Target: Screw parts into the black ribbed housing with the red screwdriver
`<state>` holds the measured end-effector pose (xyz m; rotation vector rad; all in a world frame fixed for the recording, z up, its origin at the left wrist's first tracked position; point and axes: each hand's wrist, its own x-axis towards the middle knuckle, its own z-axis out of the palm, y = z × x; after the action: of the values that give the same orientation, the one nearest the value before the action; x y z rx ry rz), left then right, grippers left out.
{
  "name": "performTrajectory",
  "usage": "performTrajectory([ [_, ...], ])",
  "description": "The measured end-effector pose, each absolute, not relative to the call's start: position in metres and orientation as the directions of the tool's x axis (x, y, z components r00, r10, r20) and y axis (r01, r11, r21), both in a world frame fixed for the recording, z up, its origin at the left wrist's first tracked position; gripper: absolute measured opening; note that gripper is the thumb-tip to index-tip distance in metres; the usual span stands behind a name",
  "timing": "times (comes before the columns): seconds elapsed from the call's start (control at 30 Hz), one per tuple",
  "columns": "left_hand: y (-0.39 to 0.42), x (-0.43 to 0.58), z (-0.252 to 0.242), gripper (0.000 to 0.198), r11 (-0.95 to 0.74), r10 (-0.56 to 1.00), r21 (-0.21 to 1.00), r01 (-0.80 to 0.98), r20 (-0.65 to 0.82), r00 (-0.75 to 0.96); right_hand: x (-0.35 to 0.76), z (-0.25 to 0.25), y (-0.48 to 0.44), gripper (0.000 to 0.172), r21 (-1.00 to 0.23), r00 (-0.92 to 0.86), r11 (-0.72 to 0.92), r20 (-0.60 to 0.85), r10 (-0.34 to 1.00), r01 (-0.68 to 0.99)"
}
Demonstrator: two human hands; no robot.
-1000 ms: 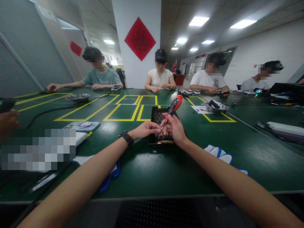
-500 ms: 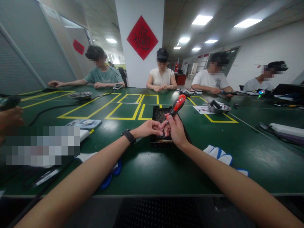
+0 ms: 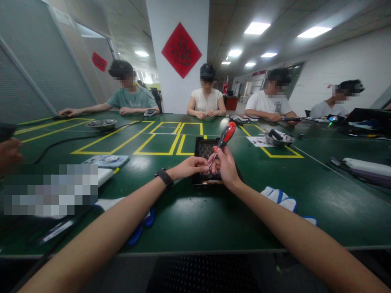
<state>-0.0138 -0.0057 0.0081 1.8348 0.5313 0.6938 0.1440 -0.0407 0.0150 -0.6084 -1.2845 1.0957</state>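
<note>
A screwdriver (image 3: 226,134) with a red and black handle is in my right hand (image 3: 225,165). Its handle leans up and to the right, and its thin shaft slants down to the left. My left hand (image 3: 195,166), below a dark wristband, has its fingers pinched together close to the shaft's lower end; whether they touch the shaft or hold something tiny cannot be made out. Under both hands lies a black open tray-like box (image 3: 200,146) on the green table. My fingers hide part of its inside, and a light brownish strip shows along its near edge.
White-and-blue gloves (image 3: 279,198) lie by my right forearm, another glove (image 3: 142,228) under my left. Metal bowls (image 3: 102,123) (image 3: 279,140) stand farther off. A phone-like slab (image 3: 106,160) lies left. Several people sit opposite; another person's hand (image 3: 10,156) is at far left.
The view has shifted slightly. My left fingers have opened out a little and straightened near the shaft's tip. The screwdriver stays in my right hand, about as tilted as before.
</note>
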Motion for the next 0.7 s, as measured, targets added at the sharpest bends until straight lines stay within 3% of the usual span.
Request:
performTrajectory([
  [0.27, -0.0057, -0.0116, 0.0048, 0.028, -0.318, 0.678, 0.947, 0.036, 0.201, 0.707, 0.144, 0.016, -0.0407, 0.025, -0.849, -0.06, 0.433, 0.471, 0.88, -0.303],
  [0.57, -0.0054, -0.0182, 0.0108, 0.028, -0.301, 0.596, 0.951, 0.064, 0.136, 0.791, 0.1456, 0.0171, -0.0434, 0.028, -0.871, -0.187, 0.375, 0.446, 0.875, -0.317],
  [0.7, -0.0077, -0.0139, 0.0075, 0.028, -0.345, 0.666, 0.936, 0.07, 0.192, 0.721, 0.1449, 0.0165, -0.0426, 0.03, -0.863, -0.161, 0.404, 0.464, 0.871, -0.303],
])
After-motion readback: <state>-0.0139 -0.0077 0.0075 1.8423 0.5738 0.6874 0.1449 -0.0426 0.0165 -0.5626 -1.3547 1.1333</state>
